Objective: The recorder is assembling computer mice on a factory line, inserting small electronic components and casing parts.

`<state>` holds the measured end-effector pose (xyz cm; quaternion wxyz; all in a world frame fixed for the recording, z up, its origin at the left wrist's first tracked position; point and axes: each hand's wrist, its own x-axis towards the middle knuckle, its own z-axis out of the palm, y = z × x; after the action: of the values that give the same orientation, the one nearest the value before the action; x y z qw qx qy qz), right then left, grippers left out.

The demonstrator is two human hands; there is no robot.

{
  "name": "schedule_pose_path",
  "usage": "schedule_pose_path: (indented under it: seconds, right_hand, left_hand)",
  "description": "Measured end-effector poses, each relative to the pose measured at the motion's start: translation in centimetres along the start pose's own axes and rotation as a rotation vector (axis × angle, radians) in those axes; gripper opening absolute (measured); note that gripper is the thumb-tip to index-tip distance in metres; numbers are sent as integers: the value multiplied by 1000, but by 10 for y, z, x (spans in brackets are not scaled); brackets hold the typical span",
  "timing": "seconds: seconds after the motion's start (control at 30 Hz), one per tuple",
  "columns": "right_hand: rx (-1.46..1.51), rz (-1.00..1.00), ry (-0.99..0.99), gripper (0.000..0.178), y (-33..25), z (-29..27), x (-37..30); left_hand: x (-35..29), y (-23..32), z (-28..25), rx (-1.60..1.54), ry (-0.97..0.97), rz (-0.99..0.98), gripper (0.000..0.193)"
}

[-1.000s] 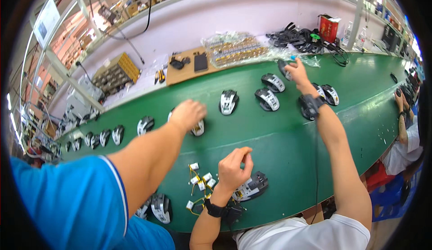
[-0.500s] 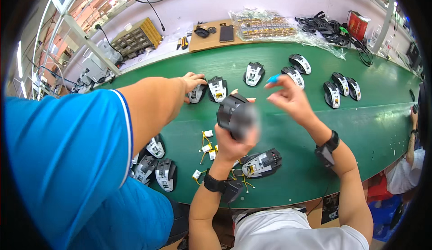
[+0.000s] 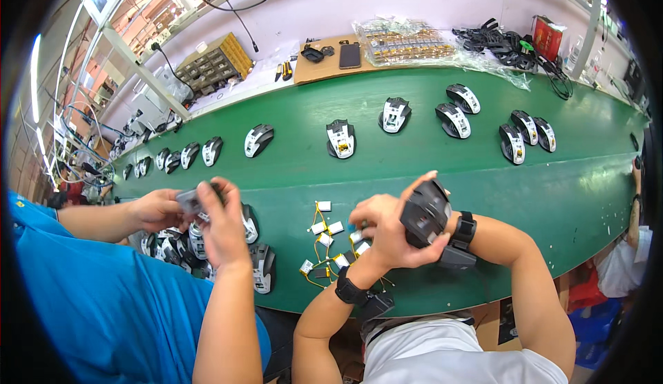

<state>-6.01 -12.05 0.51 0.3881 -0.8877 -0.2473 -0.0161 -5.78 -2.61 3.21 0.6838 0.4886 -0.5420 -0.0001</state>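
My left hand (image 3: 392, 237) is closed around a black computer mouse (image 3: 425, 213), its thumb along the near side and a fingertip over the far edge. My right hand (image 3: 375, 209) passes behind the mouse, with its fingers bent down over the small white batteries (image 3: 335, 227). The mouse and my left hand cover part of it. Its fingertips are blurred and partly hidden, so a grip cannot be made out. The batteries, with yellow leads, lie scattered on the green table (image 3: 311, 177) just left of my hands. Both my wrists carry black straps with boxes.
A co-worker in blue at left holds a dark grey part (image 3: 197, 201) in two hands, above several half-open mice (image 3: 264, 266). More mice (image 3: 340, 139) stand in a far row. Behind them are a cardboard sheet (image 3: 321, 70), wrapped parts (image 3: 407, 42) and black cables (image 3: 494, 42).
My left hand has moved right with its mouse; my right hand has come down and left behind it. The mouse below them no longer shows. The co-worker's arm has drawn back from the far row.
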Motion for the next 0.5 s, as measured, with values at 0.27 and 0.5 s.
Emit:
schedule_pose_path:
  seconds: [0.27, 0.5]
  right_hand:
    - [223, 95, 119, 48, 46, -27, -39]
    - [244, 165, 74, 49, 55, -20, -68]
  left_hand:
    - [2, -12, -4, -412, 297, -518, 33]
    - [-4, -13, 12, -167, 86, -340, 34]
